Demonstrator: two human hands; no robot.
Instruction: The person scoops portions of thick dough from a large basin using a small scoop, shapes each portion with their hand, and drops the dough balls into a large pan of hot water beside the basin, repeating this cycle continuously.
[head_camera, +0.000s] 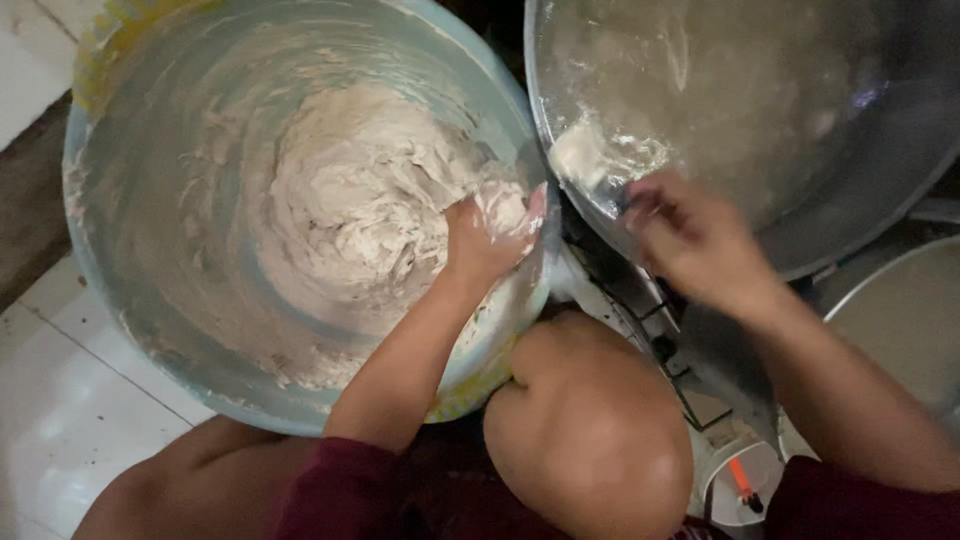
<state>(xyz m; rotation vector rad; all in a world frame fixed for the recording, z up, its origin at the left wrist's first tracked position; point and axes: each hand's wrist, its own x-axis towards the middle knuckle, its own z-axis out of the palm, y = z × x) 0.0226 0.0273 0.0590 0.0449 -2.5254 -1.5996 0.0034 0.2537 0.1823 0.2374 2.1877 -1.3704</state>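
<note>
Sticky matt dough (360, 200), smeared plastic tub (150, 290), dull metal bowl (860, 190)

Dim, soft-focused, slight motion blur

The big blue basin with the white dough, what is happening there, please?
A person squats on the floor over a large blue basin of sticky pale dough. The left hand, coated in dough, presses into the mass near the basin's right wall. The right hand grips the rim of a metal bowl beside it, where a lump of dough sticks. Dough smears cover the basin walls.
</note>
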